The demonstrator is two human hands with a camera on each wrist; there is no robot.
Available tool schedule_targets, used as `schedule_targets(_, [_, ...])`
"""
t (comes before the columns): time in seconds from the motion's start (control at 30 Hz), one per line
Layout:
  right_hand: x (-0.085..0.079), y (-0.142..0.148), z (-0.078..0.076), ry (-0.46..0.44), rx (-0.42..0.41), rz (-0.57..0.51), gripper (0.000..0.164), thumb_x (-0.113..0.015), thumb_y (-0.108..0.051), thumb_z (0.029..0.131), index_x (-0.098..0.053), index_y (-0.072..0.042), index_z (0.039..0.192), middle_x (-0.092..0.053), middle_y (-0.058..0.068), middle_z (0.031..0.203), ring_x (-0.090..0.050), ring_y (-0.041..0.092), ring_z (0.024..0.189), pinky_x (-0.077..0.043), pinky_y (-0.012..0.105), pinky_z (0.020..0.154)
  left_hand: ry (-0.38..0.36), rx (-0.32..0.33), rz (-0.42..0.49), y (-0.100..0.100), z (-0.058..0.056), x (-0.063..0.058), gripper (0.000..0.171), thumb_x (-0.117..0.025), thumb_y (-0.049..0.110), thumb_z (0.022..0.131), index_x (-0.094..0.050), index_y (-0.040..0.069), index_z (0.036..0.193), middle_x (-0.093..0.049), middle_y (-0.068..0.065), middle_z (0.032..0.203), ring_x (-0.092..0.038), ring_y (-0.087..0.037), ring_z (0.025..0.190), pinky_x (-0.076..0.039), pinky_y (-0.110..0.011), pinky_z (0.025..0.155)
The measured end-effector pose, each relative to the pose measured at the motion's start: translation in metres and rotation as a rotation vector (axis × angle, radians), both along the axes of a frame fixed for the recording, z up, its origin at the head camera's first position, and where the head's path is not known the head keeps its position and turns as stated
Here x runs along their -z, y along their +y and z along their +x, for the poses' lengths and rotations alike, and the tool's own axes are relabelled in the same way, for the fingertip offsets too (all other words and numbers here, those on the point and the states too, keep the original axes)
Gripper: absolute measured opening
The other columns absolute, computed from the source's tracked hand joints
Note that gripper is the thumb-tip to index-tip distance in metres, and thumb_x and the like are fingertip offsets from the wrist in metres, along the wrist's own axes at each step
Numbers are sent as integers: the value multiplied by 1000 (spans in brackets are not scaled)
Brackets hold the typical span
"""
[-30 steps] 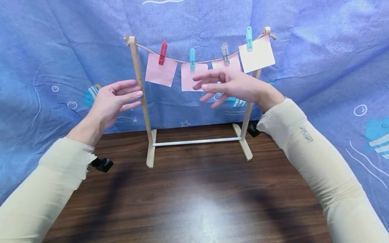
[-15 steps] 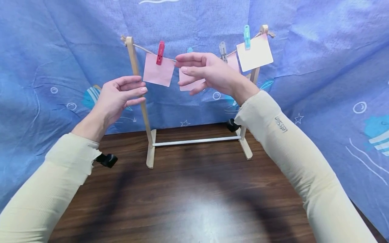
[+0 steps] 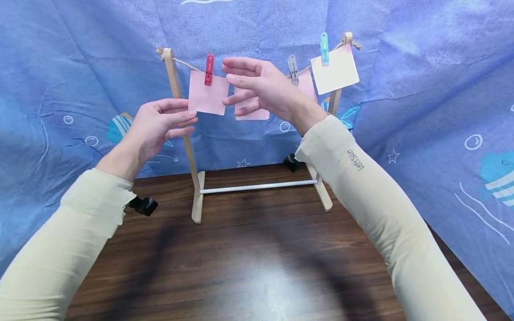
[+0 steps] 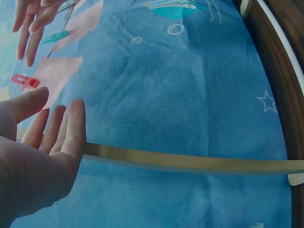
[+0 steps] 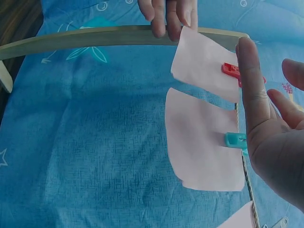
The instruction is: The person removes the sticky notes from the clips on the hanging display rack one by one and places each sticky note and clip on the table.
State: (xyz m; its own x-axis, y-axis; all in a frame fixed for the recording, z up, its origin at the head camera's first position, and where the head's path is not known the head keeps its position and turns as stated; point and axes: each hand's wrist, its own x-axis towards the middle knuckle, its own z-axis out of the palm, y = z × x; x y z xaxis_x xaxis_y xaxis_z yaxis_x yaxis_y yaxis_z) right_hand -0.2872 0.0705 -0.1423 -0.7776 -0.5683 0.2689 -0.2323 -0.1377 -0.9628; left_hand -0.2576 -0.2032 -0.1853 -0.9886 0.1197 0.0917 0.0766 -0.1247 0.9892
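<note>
A pink paper square (image 3: 208, 93) hangs by a red clothespin (image 3: 209, 70) from a twine line. My left hand (image 3: 156, 122) is at its lower left corner, in front of the stand's left post (image 3: 188, 151). Fingers and thumb are apart in the left wrist view; whether they touch the paper I cannot tell. Raised before the second pink square (image 3: 252, 111), my right hand (image 3: 269, 87) has loosely spread fingers and holds nothing. It hides that square's blue clothespin in the head view, but the right wrist view shows the blue clothespin (image 5: 235, 140) on the line.
Further right hang a pink square (image 3: 306, 84) on a grey clothespin (image 3: 293, 70) and a pale square (image 3: 335, 73) on a light blue clothespin (image 3: 324, 49). A white bar (image 3: 259, 186) joins the stand's feet on the dark wooden table (image 3: 225, 249). Blue cloth (image 3: 257, 26) hangs behind.
My right hand has moved left and up along the line, from near the grey clothespin toward the red one. My left hand has shifted slightly right to the first square's corner.
</note>
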Motion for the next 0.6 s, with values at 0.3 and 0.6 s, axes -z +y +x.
schedule_targets(0.3, [-4, -12, -1, -65, 2, -5, 58, -64, -18, 101, -42, -14, 154, -53, -6, 147, -70, 36, 104, -61, 46, 81, 14, -14, -70, 12, -2, -9, 48, -83, 11, 85, -64, 0, 127, -72, -11, 108, -75, -20, 91, -61, -31, 78])
schedule_targets(0.6, [3, -20, -7, -68, -31, 28, 64, -62, -19, 103, -32, -12, 159, -46, -4, 154, -69, 36, 105, -61, 44, 84, 6, -18, -87, 11, -1, 0, 37, -75, 9, 92, -64, 0, 125, -74, -9, 99, -75, -18, 85, -61, -31, 77])
